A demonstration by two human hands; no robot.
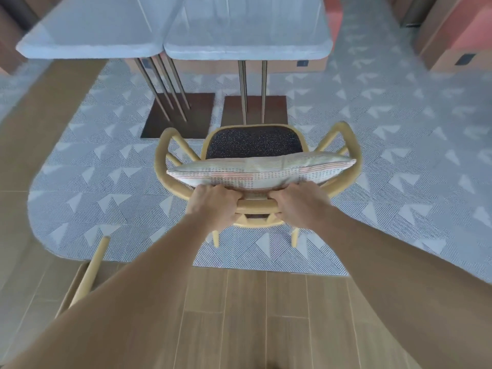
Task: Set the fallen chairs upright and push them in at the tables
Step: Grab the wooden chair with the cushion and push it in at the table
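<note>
Wooden armchair (165, 145) with a dark speckled seat pad (253, 142) is stood upright on the patterned grey rug (399, 155), faced toward the right bench (247, 49), which is set edge to edge with the left bench (87, 49); the seat is kept short of the benchtop. Its curved top rail (257, 206) is clasped by the left grip (213, 206) and the right grip (303, 206), each curled tightly round it, with a striped cushion (261, 171) propped against the backrest just ahead of the knuckles. A pale wooden leg (90, 270) is seen at lower left above the plank floor (239, 315), partly hidden by the left forearm.
</note>
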